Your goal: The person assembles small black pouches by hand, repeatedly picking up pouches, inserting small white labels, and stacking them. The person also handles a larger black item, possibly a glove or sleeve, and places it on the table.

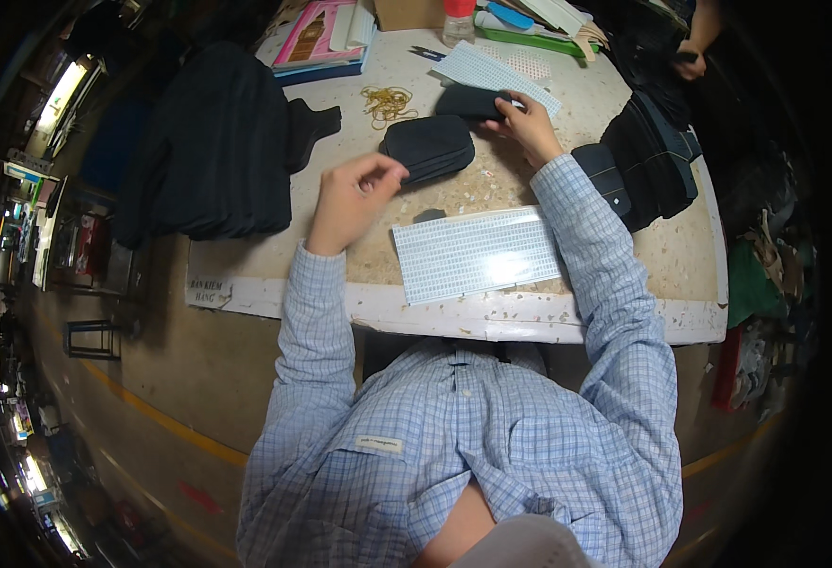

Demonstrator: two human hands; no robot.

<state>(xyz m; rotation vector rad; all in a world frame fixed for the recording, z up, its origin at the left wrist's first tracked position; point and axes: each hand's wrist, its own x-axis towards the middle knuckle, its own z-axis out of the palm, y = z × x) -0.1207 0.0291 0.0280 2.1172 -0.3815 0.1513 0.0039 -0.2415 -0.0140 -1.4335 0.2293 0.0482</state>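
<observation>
Holding a dark cloth piece (465,101) in the right hand (530,131), just beyond a small dark stack (427,145) on the pale table (279,265). Curling the left hand (352,197) at the stack's near-left corner, with thumb and forefinger close together; cannot tell whether pinching anything. Can also see yellow rubber bands (388,102) beyond the stack and a pale printed sheet (477,254) nearer the body.

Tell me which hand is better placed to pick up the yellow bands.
Probably the left hand: it looks nearer the yellow bands, while the right hand holds a dark piece.
</observation>
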